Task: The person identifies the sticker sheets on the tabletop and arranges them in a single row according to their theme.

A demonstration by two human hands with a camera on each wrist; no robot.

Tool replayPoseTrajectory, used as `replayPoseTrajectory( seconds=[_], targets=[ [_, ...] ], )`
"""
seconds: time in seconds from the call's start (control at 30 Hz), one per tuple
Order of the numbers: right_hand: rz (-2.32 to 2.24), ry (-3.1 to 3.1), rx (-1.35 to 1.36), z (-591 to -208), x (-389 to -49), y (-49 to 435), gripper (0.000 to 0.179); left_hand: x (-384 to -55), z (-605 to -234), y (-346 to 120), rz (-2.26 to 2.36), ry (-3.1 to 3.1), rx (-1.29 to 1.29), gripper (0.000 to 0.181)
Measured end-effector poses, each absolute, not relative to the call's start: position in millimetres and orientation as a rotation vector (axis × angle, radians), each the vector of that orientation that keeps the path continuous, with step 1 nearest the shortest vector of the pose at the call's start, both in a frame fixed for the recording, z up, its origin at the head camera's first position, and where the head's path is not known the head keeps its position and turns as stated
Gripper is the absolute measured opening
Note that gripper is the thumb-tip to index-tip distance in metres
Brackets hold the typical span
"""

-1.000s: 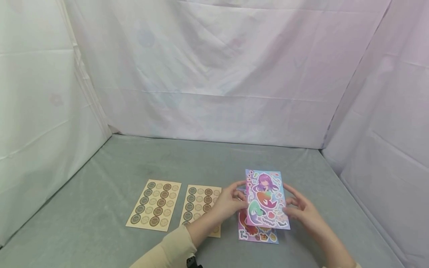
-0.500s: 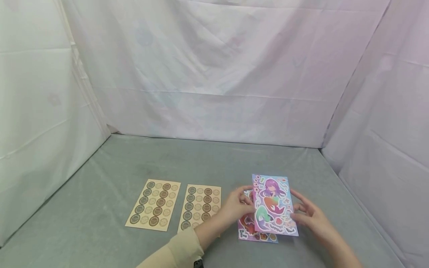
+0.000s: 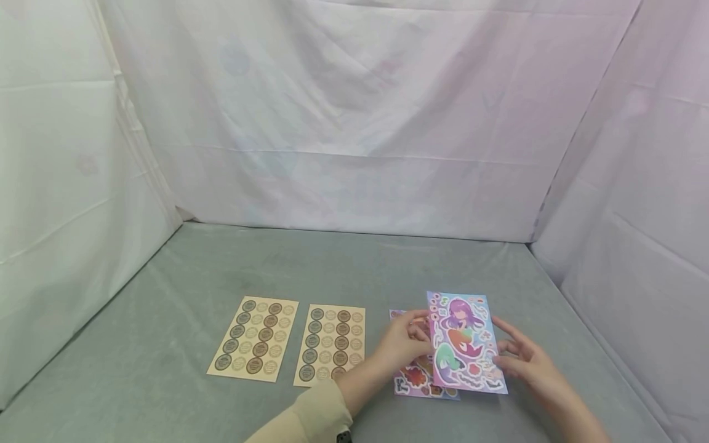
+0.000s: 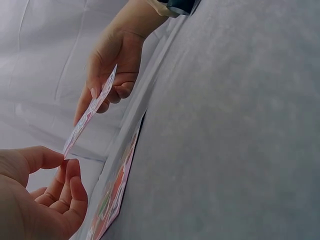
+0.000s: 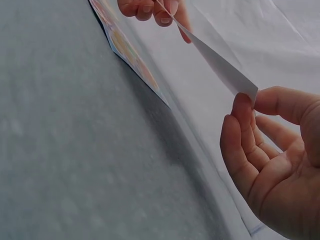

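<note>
Between both hands hangs a mermaid sticker sheet, raised above the table and printed in pink, purple and blue. My left hand pinches its left edge between thumb and fingers; the left wrist view shows that hand close up. The right hand pinches the opposite edge, and in the right wrist view the thumb and fingertips of this hand meet at a corner of the sheet's white back. Below lies a second colourful sticker sheet, partly covered by the raised one and the left hand.
Two cream sheets with round brown and grey stickers lie to the left: one sheet slightly slanted, the other sheet nearer the left forearm. Grey cloth covers the table. White curtains enclose the back and sides.
Both hands have carried the mermaid sheet to the right and a little toward the person, uncovering more of the sticker sheet below. The cream sheets stay where they were.
</note>
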State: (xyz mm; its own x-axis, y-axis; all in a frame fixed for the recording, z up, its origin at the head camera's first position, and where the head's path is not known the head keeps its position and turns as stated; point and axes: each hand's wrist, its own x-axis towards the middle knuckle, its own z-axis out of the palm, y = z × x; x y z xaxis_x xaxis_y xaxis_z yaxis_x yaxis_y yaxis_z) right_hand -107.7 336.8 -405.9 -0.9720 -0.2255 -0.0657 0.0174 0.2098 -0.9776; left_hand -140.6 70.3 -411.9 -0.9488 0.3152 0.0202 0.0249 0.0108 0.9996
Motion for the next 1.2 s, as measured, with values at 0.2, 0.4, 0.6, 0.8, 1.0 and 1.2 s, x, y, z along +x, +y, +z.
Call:
replayPoseTrajectory(
  seconds=[0.2,0.4,0.6,0.8,1.0,1.2],
  targets=[
    [-1.873,2.270,-0.202,-408,-105,345,0.067,-140,-412,80,2.062,2.053,0.335,0.064],
    [-1.892,2.251,-0.181,-407,-105,350,0.063,-138,-411,87,2.045,2.068,0.297,0.063],
    [-1.877,2.272,-0.097,-408,-106,352,0.061,-137,-411,93,2.001,2.105,0.239,0.064],
    [-1.923,2.248,-0.080,-413,-107,358,0.061,-137,-412,100,1.967,2.145,0.231,0.065],
    [-1.949,2.212,-0.168,-416,-106,365,0.062,-137,-414,105,1.939,2.175,0.236,0.064],
    [-1.892,2.241,-0.159,-417,-106,367,0.059,-138,-415,109,1.897,2.202,0.203,0.065]
  ],
)
